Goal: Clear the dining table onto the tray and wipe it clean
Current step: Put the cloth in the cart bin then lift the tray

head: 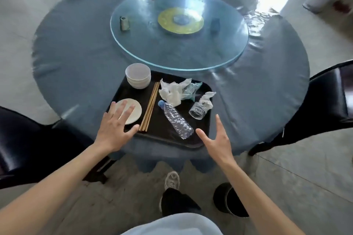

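Item: tray (205, 89), black, at the near edge of the table (80, 66), loaded with stacked bowls (138, 75), plate (133, 109), chopsticks (150, 108), bottle (176, 120), cup (197, 110), crumpled wrappers (174, 90). Left hand (116, 126) fingers spread, over the plate; right hand (216, 140) fingers spread, at the tray's near right corner; neither holds anything. Step, as judged: clearing near done, lifting the tray next (both hands need its side rims). Unclear: two small objects on the turntable (179, 63), blurred; no cloth visible; whether the left hand touches the plate cannot be told.
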